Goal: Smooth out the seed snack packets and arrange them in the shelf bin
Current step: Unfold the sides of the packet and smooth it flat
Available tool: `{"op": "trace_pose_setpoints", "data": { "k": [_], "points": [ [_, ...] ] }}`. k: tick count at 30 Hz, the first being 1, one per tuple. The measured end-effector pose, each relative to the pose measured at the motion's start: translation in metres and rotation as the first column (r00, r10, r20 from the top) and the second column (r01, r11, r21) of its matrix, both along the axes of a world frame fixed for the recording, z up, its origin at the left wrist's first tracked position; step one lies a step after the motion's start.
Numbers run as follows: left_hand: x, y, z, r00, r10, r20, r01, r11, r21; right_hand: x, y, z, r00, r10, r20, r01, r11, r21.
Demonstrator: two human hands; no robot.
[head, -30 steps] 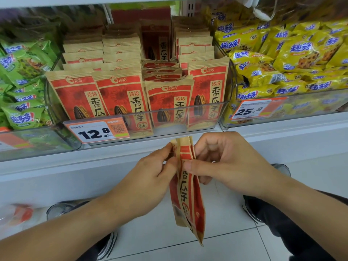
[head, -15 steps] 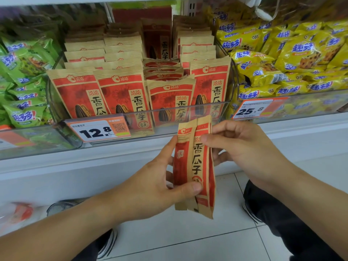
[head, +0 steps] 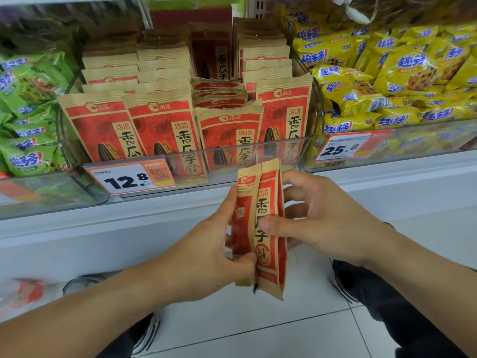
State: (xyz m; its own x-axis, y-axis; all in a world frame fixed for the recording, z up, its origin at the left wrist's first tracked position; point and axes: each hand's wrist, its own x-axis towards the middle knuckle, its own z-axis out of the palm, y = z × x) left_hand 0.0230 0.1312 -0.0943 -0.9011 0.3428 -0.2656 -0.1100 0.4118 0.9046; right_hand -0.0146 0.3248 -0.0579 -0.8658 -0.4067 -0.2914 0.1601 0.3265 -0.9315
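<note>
Clear plastic shelf bin (head: 180, 161), one, on the white shelf, its front wall behind the 12.8 price tag (head: 133, 178). Inside it stand red-and-kraft paper seed snack packets (head: 165, 133): four rows front to back, four faces along the front edge. The third row from the left sits lower, with packets lying slumped behind its front one; that looks like the gap to fill.

In your hands: two packets (head: 268, 228), held together upright and edge-on, just below the bin's front edge, over the floor. Your left hand (head: 206, 257) pinches them low, thumb across the bottom of the near face. Your right hand (head: 317, 223) pinches mid-height, thumb on the printed face, fingers curled behind.

Handling, as a judgement: light, paper-skinned, loose seeds inside that shift and bulge. Creases easily, not slippery. Hold by the flat sealed top and bottom bands, and press the middle flat to spread the seeds.

Neighbours: yellow snack bags (head: 402, 73) in the right bin, green ones (head: 28, 104) on the left, too many to count.
</note>
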Motion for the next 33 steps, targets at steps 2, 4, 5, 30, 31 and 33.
{"op": "trace_pose_setpoints", "data": {
  "k": [2, 4, 5, 30, 31, 33],
  "points": [
    [0.000, 0.000, 0.001, 1.000, -0.003, 0.003, 0.002, 1.000, 0.009, 0.000, 0.000, 0.000, 1.000, 0.000, -0.005, 0.000, 1.000, -0.003],
    [-0.001, 0.000, 0.001, 1.000, 0.000, 0.018, 0.000, 1.000, 0.025, 0.000, 0.000, 0.000, 1.000, -0.004, -0.009, 0.004, 1.000, -0.004],
    [-0.001, 0.000, 0.001, 1.000, 0.000, 0.026, -0.001, 0.999, 0.034, -0.001, 0.001, 0.000, 1.000, -0.003, -0.014, 0.003, 1.000, 0.003],
    [-0.015, -0.017, 0.005, 0.652, 0.019, -0.758, -0.322, 0.912, -0.254, -0.009, 0.007, 0.018, 0.931, -0.138, 0.339, 0.169, 0.983, -0.065],
    [-0.015, -0.016, 0.007, 0.595, -0.038, -0.803, -0.323, 0.903, -0.282, -0.009, 0.009, 0.020, 0.908, -0.130, 0.399, 0.185, 0.977, -0.102],
    [-0.014, -0.015, 0.008, 0.492, -0.133, -0.861, -0.331, 0.885, -0.326, -0.007, 0.009, 0.022, 0.881, -0.136, 0.453, 0.233, 0.958, -0.166]
  ]
}}
